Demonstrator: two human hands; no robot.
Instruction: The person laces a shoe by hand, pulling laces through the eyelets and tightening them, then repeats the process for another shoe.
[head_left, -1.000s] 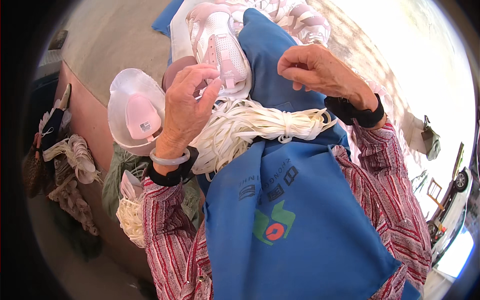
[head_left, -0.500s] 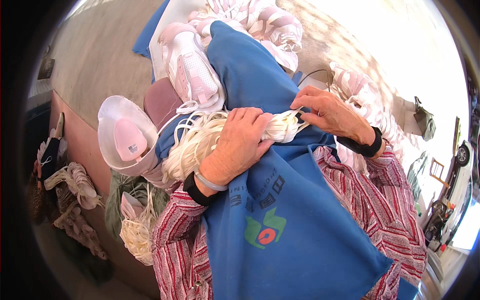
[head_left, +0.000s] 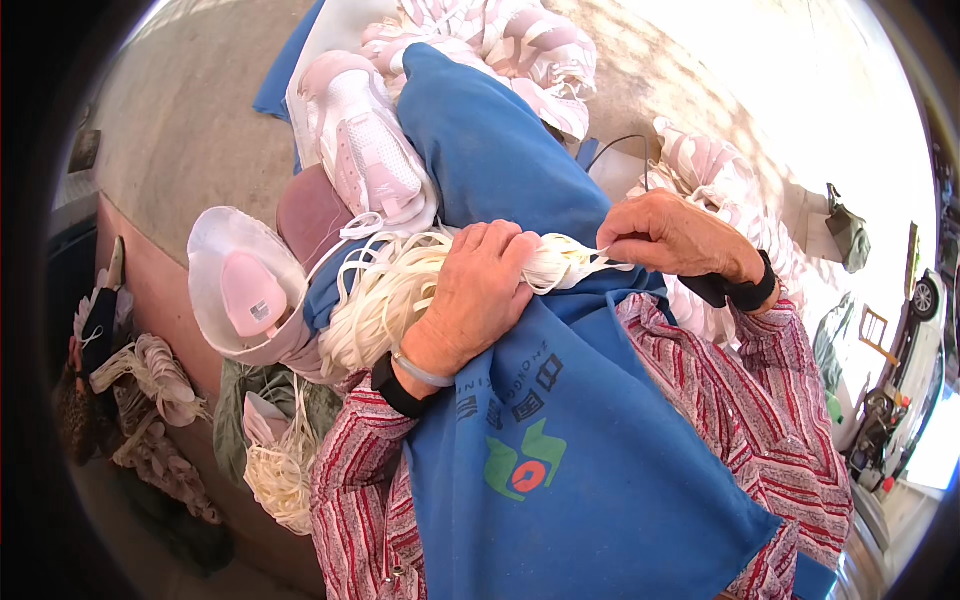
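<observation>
Across my lap, on a blue apron (head_left: 600,450), lies a bundle of cream-white shoelaces (head_left: 375,300). My left hand (head_left: 477,290) is pressed over the bundle, its fingers curled round it and holding it down. At the bundle's right end, my right hand (head_left: 680,235) pinches a lace end between thumb and fingers. Just beyond my left hand, a pink and white sneaker (head_left: 365,140) rests with its toe pointing away. A white lace hangs over its heel.
To the left stands a whitish tub (head_left: 215,310) with a pink shoe tongue (head_left: 252,290) inside. More laces (head_left: 280,485) hang below it. Piles of pink and white shoe uppers lie at the far side (head_left: 540,50) and right (head_left: 715,180). A parked car (head_left: 915,350) shows far right.
My right hand has turned and closed more tightly at the lace end, shifting slightly right. My left hand keeps its hold on the bundle. The view has tilted a little.
</observation>
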